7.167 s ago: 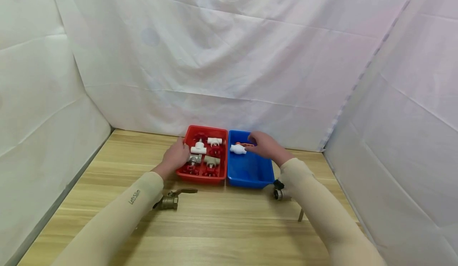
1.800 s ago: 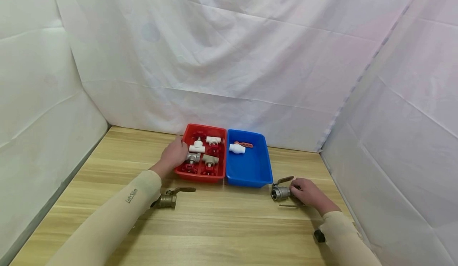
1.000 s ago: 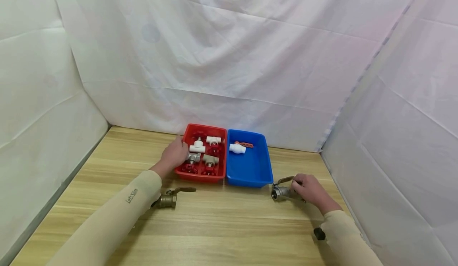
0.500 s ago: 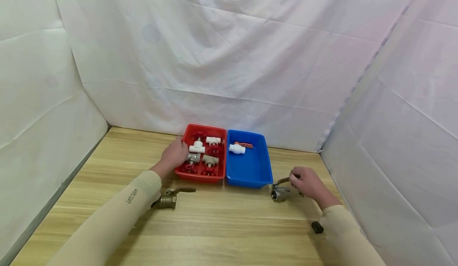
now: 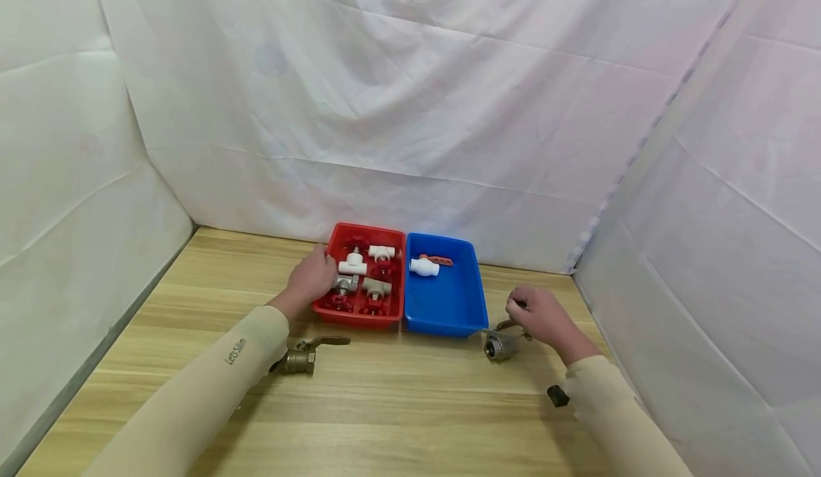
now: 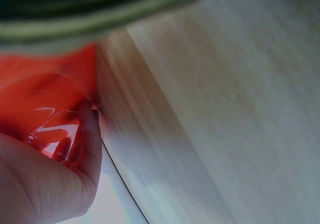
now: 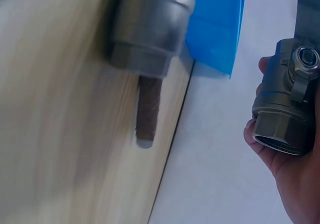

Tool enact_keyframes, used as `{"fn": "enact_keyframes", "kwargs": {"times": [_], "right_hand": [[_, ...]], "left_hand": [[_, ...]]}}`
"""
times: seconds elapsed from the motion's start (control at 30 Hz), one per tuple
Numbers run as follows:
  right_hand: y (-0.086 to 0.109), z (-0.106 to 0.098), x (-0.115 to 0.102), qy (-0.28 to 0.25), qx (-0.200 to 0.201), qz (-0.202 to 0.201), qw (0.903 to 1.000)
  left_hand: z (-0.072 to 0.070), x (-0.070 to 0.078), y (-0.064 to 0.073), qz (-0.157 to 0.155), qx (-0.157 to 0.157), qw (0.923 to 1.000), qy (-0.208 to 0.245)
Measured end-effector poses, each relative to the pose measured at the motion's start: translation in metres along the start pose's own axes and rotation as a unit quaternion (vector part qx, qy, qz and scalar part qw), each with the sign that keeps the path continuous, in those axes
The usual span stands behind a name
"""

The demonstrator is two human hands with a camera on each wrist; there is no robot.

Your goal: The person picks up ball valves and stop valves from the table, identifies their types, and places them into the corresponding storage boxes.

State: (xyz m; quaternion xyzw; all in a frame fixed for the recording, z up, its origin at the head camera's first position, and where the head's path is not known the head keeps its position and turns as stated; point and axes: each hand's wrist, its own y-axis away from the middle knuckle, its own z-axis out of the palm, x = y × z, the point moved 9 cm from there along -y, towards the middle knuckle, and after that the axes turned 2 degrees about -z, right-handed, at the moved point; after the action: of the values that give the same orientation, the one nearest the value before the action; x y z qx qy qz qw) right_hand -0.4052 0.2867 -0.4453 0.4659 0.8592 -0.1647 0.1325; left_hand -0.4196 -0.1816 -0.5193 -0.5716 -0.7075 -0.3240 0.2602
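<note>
My left hand (image 5: 312,276) grips the left wall of the red bin (image 5: 359,324), its fingers against the outer side in the left wrist view. Inside that bin lie several valves with red handwheels, such as a beige one (image 5: 377,288). My right hand (image 5: 541,316) holds a steel ball valve (image 7: 282,103) above the table, fingers curled round its body. Just below and left of it, a second metal ball valve (image 5: 499,347) with a brown lever lies on the table. The blue bin (image 5: 449,327) holds a white ball valve (image 5: 425,267) with an orange-red lever.
A brass-coloured ball valve (image 5: 300,359) lies near my left forearm, partly hidden by the sleeve. The bins stand side by side near the white cloth backdrop (image 5: 410,106). White cloth walls close in the wooden table (image 5: 398,413) left and right.
My right hand went from the white valve in the blue bin to the metal valves at the right, took one up, and now moves up and left with it. The left hand stays put.
</note>
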Motion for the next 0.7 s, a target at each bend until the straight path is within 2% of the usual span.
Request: {"fn": "enact_keyframes", "kwargs": {"times": [0.3,0.7], "right_hand": [[-0.015,-0.001,-0.013,0.009,0.008,-0.001,0.9999],[-0.038,-0.001,-0.032,0.011,-0.016,-0.009,0.9998]], "left_hand": [[0.000,0.000,-0.001,0.000,0.002,1.0000,-0.002],[0.000,0.000,-0.001,0.006,0.012,0.9999,-0.007]]}}
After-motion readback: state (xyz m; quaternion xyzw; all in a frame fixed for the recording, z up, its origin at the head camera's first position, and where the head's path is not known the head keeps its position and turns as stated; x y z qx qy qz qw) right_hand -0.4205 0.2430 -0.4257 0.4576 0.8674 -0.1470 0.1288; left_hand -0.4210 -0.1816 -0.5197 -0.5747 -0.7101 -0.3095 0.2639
